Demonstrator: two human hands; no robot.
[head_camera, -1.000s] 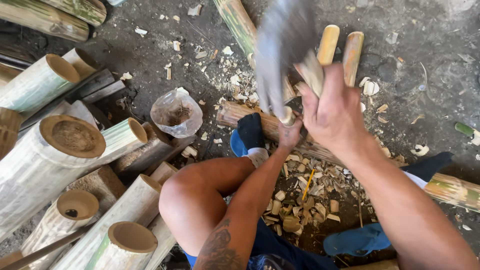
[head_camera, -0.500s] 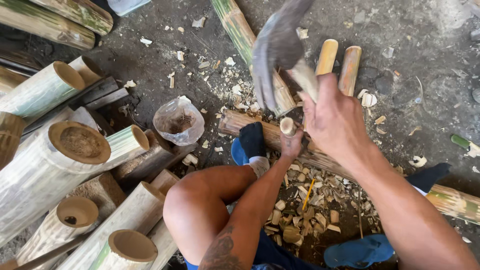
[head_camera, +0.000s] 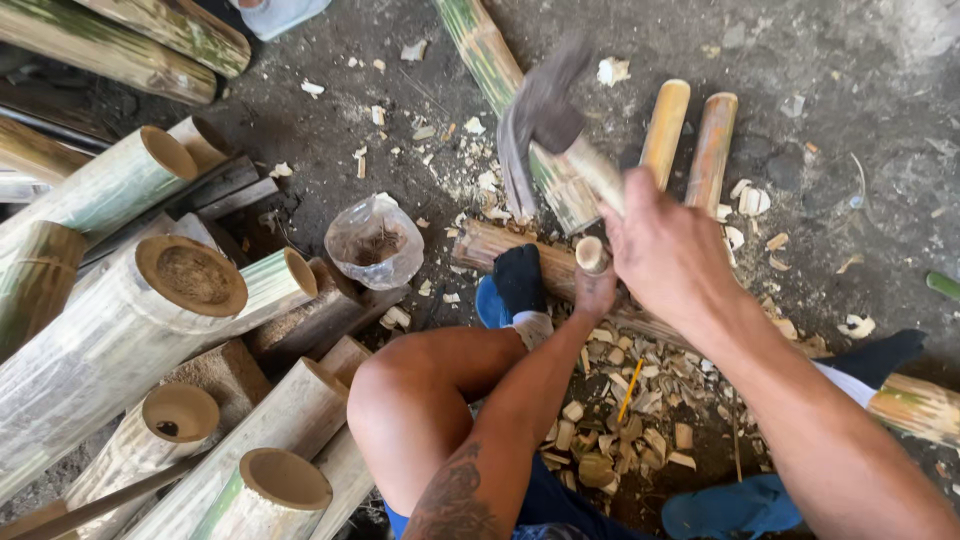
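Thick bamboo poles (head_camera: 190, 275) with cut open ends lie stacked at 9 o'clock, and a crumpled clear plastic bag (head_camera: 376, 240) sits on the dirt floor (head_camera: 860, 60) just right of them. Near the centre, the left hand (head_camera: 595, 290) has its grip closed round a short bamboo peg (head_camera: 590, 255), holding it upright on a wooden chopping log (head_camera: 500, 245). At 12 o'clock from the peg hangs a blurred cleaver (head_camera: 535, 120), its pale handle clamped in the right hand (head_camera: 670, 255). Bamboo chips (head_camera: 610, 430) litter the floor at 6 o'clock. Two short split bamboo sticks (head_camera: 690, 140) lie side by side at 1 o'clock.
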